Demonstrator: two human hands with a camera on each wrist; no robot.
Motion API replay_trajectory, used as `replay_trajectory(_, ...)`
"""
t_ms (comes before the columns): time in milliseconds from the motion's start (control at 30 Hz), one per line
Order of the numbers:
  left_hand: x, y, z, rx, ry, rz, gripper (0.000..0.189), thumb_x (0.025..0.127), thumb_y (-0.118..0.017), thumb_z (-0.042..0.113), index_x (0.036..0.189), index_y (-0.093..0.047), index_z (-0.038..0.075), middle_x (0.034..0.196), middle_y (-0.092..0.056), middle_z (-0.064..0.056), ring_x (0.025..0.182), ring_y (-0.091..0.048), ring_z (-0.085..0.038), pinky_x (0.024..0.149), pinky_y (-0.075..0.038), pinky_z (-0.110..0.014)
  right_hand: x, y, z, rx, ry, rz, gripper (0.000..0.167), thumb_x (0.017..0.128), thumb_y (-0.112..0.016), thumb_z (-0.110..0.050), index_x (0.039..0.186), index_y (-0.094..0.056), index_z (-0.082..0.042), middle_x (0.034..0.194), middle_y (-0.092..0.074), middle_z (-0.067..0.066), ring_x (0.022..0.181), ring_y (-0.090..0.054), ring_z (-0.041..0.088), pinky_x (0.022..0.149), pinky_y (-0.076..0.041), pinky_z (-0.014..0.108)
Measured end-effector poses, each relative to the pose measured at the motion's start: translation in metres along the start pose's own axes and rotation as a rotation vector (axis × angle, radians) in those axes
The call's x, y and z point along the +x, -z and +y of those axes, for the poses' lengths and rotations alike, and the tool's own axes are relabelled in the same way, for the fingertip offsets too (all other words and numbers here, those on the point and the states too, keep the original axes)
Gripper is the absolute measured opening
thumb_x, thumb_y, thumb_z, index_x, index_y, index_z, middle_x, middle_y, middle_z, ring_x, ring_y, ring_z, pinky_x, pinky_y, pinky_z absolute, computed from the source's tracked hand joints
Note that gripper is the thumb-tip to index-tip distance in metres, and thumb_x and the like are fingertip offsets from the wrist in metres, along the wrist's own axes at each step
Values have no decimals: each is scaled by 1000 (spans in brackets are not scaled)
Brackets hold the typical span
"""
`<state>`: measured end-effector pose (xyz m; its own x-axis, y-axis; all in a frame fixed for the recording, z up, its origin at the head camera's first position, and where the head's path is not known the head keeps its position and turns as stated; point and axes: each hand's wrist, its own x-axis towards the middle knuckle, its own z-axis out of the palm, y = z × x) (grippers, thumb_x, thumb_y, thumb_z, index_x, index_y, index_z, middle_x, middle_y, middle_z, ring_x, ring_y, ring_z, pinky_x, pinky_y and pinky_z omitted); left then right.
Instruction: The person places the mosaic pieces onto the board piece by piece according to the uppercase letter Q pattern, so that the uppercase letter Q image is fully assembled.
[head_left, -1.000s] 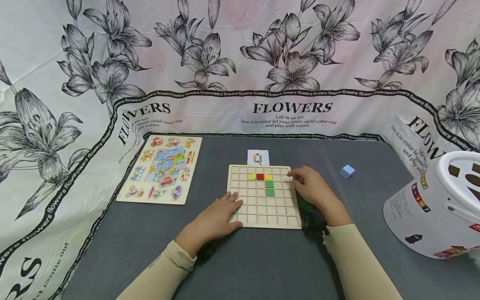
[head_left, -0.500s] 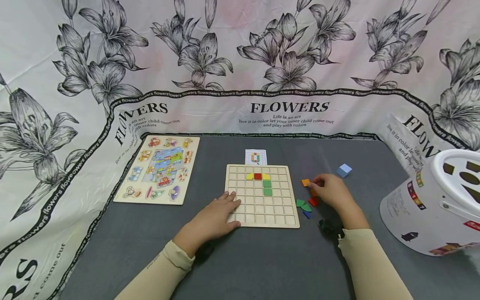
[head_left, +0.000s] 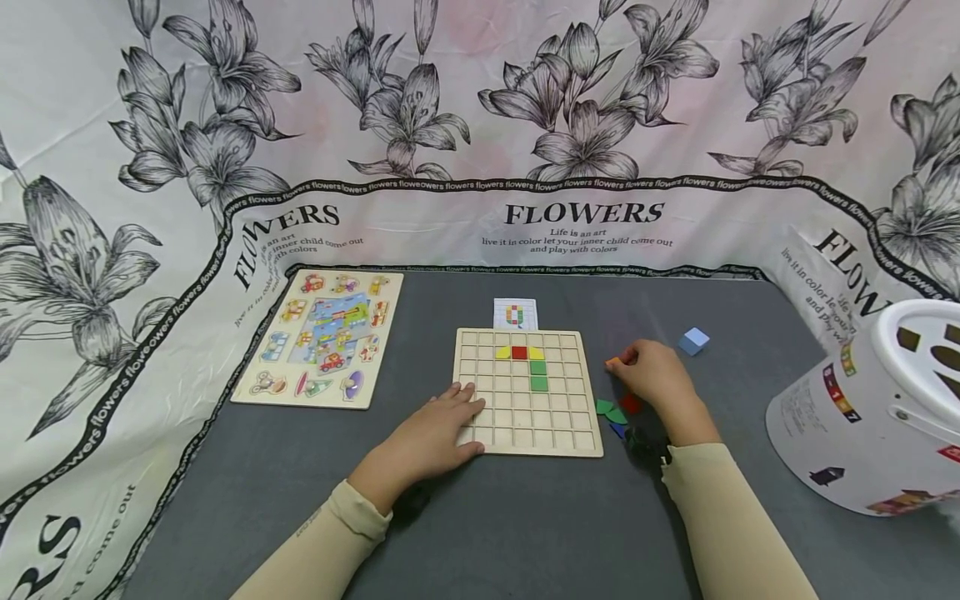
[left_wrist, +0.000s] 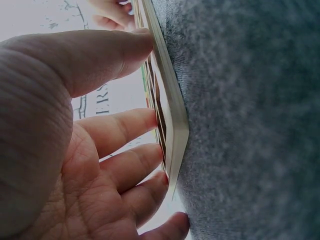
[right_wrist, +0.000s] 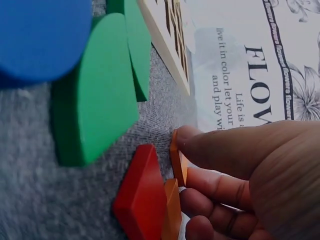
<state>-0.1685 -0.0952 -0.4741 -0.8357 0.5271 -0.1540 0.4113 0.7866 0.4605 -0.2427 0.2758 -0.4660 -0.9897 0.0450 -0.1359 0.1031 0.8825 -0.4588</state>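
A wooden grid board point(head_left: 495, 417) lies on the grey cloth, with a yellow-red-yellow row of tiles near its top and two green tiles point(head_left: 538, 375) below the right end. On the board's left lower edge rests my left hand point(head_left: 431, 437), fingers spread and straight; in the left wrist view its thumb and fingertips touch the rim. Right of the board, my right hand point(head_left: 660, 387) pinches an orange tile point(right_wrist: 178, 159) between thumb and index finger, low at the cloth. Beside it lie a second orange tile point(right_wrist: 171, 210), a red tile point(right_wrist: 142, 195), green pieces point(right_wrist: 102, 85) and a blue piece point(right_wrist: 40, 40).
A small card point(head_left: 515, 314) with a coloured grid pattern lies behind the board. At the left is a picture puzzle board point(head_left: 300, 392). A light blue cube point(head_left: 693, 341) sits to the right, and a white lidded bucket point(head_left: 840, 450) stands at the right edge.
My right hand has moved from the board's right edge to the loose tiles and now pinches an orange one. The left hand stays on the board.
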Motion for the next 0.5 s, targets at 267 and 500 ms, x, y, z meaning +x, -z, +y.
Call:
replay_trajectory(267, 1, 0, 1, 13, 2, 1, 69, 103, -76, 34, 162, -53, 7, 176, -37, -16, 167, -28, -36, 131, -32, -61, -2, 1, 4, 58, -38, 12, 35, 105, -72, -26, 121, -65, 5, 111, -69, 25, 90, -67, 35, 72, -58, 42)
replay_trajectory(500, 0, 1, 1, 3, 5, 2, 69, 102, -77, 33, 162, -54, 7, 176, -38, -16, 167, -29, -37, 131, -32, -62, -5, 6, 3, 107, 2, 43, 21, 106, -68, -14, 118, -65, 3, 113, -71, 27, 87, -71, 35, 69, -59, 42)
